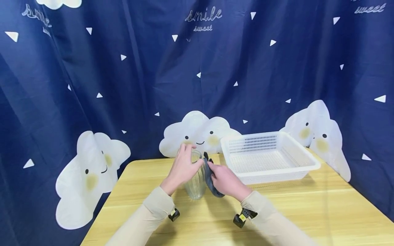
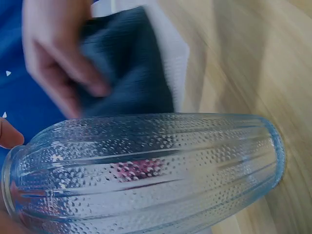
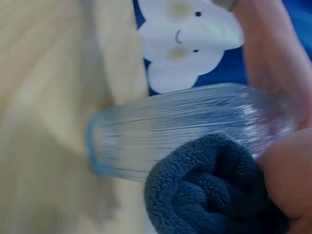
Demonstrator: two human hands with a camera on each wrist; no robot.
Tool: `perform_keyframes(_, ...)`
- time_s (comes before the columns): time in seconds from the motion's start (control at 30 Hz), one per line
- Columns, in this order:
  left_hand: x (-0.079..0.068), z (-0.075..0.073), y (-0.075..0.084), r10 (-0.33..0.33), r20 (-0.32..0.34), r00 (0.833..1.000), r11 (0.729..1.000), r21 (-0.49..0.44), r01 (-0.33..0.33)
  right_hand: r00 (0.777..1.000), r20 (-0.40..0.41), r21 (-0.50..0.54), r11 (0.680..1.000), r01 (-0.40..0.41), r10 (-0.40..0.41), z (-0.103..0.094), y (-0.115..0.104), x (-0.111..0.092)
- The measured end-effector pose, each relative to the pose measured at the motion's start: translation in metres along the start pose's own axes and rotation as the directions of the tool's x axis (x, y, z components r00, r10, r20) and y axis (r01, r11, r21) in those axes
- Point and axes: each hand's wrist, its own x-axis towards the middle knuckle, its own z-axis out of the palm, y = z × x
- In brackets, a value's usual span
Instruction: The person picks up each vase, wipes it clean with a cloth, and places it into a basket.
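Observation:
A clear textured glass vase (image 1: pixel 195 186) stands upright on the wooden table in the head view. My left hand (image 1: pixel 183 166) grips it near the rim from the left side. My right hand (image 1: pixel 227 179) holds a bunched dark blue-grey towel (image 1: pixel 210 177) just right of the vase. In the left wrist view the ribbed, dimpled glass of the vase (image 2: pixel 146 170) fills the front, with the towel (image 2: pixel 129 63) behind it. Seen from the right wrist, the rolled towel (image 3: pixel 209 190) overlaps part of the vase (image 3: pixel 146 131); whether they touch I cannot tell.
A white perforated plastic basket (image 1: pixel 271 176) sits at the back right of the wooden table (image 1: pixel 292 208). Behind the table hangs a dark blue curtain (image 1: pixel 144 85) with smiling clouds and white triangles. Dark wrist cameras are strapped to both wrists.

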Motion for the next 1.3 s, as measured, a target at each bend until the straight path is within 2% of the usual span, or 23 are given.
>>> perform_keyframes(0.17,0.0,-0.002,0.0,-0.012,0.026,1.0,1.0,-0.009,0.012,0.988,0.144,-0.019,0.998,-0.055,0.058,0.031,0.013,-0.009)
perform_keyframes(0.33,-0.001,-0.008,0.001,-0.02,0.048,0.999,1.0,-0.011,0.021,0.984,0.174,-0.038,0.999,-0.03,0.036,0.043,0.018,-0.016)
perform_keyframes(0.53,0.0,-0.007,0.002,0.023,0.053,0.998,0.999,-0.032,-0.021,0.99,0.135,-0.02,0.999,-0.038,0.04,0.029,0.015,-0.014)
perform_keyframes(0.8,-0.001,-0.001,-0.001,0.042,0.028,0.999,0.999,0.022,-0.043,1.0,0.0,-0.017,1.0,-0.008,0.008,-0.008,-0.001,-0.002)
perform_keyframes(0.97,-0.001,0.001,-0.002,0.071,0.004,0.997,0.997,0.042,-0.071,0.993,-0.113,-0.012,1.0,0.019,-0.02,-0.032,-0.014,0.004)
perform_keyframes(1.07,0.0,0.001,-0.002,0.062,-0.007,0.998,0.998,0.032,-0.062,0.985,-0.165,-0.027,0.999,0.046,-0.05,-0.038,-0.019,0.005)
perform_keyframes(1.17,0.0,0.001,-0.001,0.016,-0.003,1.0,1.0,0.019,-0.016,0.986,-0.159,-0.036,0.999,0.036,-0.041,-0.035,-0.02,0.005)
perform_keyframes(1.3,-0.002,0.0,-0.001,-0.032,0.008,0.999,0.999,0.009,0.032,0.997,-0.074,-0.001,1.0,-0.031,0.031,-0.023,-0.016,0.002)
